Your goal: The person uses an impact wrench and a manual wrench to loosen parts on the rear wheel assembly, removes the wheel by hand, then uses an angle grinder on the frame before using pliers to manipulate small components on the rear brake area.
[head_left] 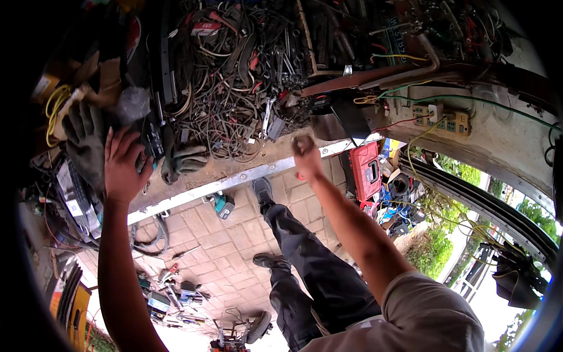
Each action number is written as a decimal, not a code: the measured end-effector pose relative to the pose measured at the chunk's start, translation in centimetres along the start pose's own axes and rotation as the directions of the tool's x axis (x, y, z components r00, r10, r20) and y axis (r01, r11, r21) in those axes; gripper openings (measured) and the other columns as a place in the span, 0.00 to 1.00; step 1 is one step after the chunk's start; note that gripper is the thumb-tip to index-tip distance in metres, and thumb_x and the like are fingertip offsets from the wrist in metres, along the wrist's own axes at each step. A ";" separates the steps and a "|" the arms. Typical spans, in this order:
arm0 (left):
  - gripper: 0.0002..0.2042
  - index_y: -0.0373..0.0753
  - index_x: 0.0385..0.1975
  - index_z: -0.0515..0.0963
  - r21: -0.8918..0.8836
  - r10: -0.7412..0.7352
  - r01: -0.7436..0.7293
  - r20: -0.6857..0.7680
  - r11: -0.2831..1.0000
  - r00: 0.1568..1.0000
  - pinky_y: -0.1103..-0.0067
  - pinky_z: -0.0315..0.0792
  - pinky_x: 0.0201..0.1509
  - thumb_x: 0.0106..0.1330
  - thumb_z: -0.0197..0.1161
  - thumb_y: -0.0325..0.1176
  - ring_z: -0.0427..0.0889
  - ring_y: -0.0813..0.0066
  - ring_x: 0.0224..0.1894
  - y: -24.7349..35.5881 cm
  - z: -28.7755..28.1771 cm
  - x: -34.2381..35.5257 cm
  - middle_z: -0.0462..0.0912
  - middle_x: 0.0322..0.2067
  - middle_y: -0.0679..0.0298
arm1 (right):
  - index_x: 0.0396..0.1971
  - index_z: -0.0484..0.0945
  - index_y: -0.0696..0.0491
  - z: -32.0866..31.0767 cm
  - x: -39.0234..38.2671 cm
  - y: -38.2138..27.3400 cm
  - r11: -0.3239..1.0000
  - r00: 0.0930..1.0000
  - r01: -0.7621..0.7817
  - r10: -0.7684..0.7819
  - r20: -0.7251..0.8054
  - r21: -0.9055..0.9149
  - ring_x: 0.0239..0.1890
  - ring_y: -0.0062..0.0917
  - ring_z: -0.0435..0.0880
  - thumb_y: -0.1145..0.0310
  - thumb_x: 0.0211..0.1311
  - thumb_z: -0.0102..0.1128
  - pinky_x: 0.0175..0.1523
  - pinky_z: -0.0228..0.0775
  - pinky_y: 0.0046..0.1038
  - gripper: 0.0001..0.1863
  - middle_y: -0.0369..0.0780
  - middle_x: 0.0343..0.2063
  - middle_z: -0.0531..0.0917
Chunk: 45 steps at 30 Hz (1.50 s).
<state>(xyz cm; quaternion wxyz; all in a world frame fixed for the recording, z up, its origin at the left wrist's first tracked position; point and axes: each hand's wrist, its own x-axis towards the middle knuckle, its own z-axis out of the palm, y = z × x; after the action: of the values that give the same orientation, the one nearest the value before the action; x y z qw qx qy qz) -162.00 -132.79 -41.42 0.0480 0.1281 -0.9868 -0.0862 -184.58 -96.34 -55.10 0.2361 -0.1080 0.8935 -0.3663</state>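
One white-marked black object [153, 140] beside left fingers [124, 144]

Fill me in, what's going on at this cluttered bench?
A person's left hand is spread beside a dark glove at the left of the work surface. Their right hand is curled near its front edge; whether it holds anything isn't clear. Tangled wires lie between, and a red case sits below right.

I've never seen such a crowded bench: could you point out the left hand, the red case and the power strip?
Left hand [123, 166]: head view, back of the hand.
Red case [360, 170]: head view, its red side.
Power strip [449, 123]: head view, its socket face.
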 end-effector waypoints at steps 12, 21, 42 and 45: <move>0.09 0.36 0.29 0.74 0.062 -0.022 0.025 -0.049 0.998 0.999 0.59 0.53 0.71 0.49 0.66 0.29 0.67 0.55 0.60 -0.2 1.1 -0.7 0.76 0.47 0.58 | 0.38 0.75 0.55 3.3 11.9 2.1 0.927 0.939 0.277 -0.317 -0.133 -0.254 0.34 0.41 0.83 0.68 0.61 0.53 0.38 0.75 0.36 0.09 0.47 0.33 0.82; 0.08 0.35 0.28 0.75 0.066 -0.014 0.021 -0.093 0.998 0.996 0.61 0.56 0.70 0.50 0.66 0.29 0.70 0.59 0.59 0.3 1.1 0.5 0.77 0.44 0.59 | 0.33 0.82 0.54 2.8 20.0 6.4 0.609 0.834 0.461 -0.047 0.550 -0.646 0.36 0.35 0.84 0.68 0.51 0.60 0.37 0.76 0.31 0.10 0.44 0.32 0.84; 0.07 0.36 0.27 0.75 0.013 -0.054 0.055 -0.043 0.998 0.998 0.58 0.55 0.70 0.52 0.64 0.29 0.68 0.58 0.60 -0.4 1.1 0.3 0.77 0.47 0.60 | 0.32 0.83 0.53 3.2 16.0 0.4 0.332 0.864 0.432 0.115 0.491 -0.838 0.46 0.34 0.81 0.68 0.55 0.53 0.50 0.74 0.31 0.11 0.43 0.41 0.83; 0.07 0.37 0.27 0.75 0.007 -0.050 0.050 -0.053 0.999 0.997 0.58 0.55 0.70 0.50 0.64 0.30 0.68 0.59 0.60 -0.3 1.1 0.7 0.77 0.46 0.60 | 0.35 0.82 0.54 3.8 16.4 -0.2 0.401 0.912 0.296 0.150 0.381 -0.867 0.47 0.35 0.82 0.68 0.54 0.54 0.49 0.75 0.32 0.11 0.44 0.42 0.83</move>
<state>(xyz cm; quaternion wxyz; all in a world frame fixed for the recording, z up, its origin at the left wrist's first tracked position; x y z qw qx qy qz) -162.74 -133.07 -42.50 0.0712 0.1553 -0.9821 -0.0799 -196.81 -104.76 -62.95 0.2991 -0.3316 0.8718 0.2014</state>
